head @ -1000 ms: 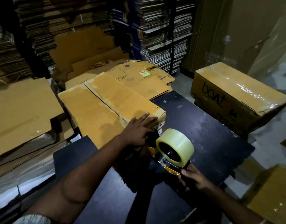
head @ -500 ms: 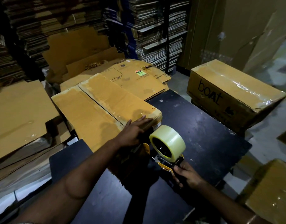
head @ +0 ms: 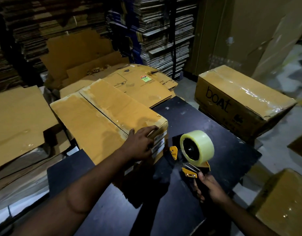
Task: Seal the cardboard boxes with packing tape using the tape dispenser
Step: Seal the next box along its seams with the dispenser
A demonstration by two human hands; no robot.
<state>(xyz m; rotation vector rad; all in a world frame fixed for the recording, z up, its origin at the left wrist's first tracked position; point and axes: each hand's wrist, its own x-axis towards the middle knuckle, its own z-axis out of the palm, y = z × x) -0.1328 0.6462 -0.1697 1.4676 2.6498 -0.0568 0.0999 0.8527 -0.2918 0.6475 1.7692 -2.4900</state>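
Brown cardboard box (head: 102, 120) sits mid-frame on the black table (head: 223, 133), flaps closed but the seam looks untaped. Left hand (head: 140, 145) lies flat on its near corner, probably steadying it. Right hand (head: 209, 188) has its grip closed on the tape dispenser (head: 194, 150), just right of the box. Upper right, a taped box (head: 240, 99) reads "boAt".

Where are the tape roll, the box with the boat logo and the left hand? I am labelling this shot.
tape roll (head: 200, 145): head view, on its clear outer band.
boat box (head: 245, 92): head view, on its taped top face.
left hand (head: 140, 145): head view, on the back of the hand.
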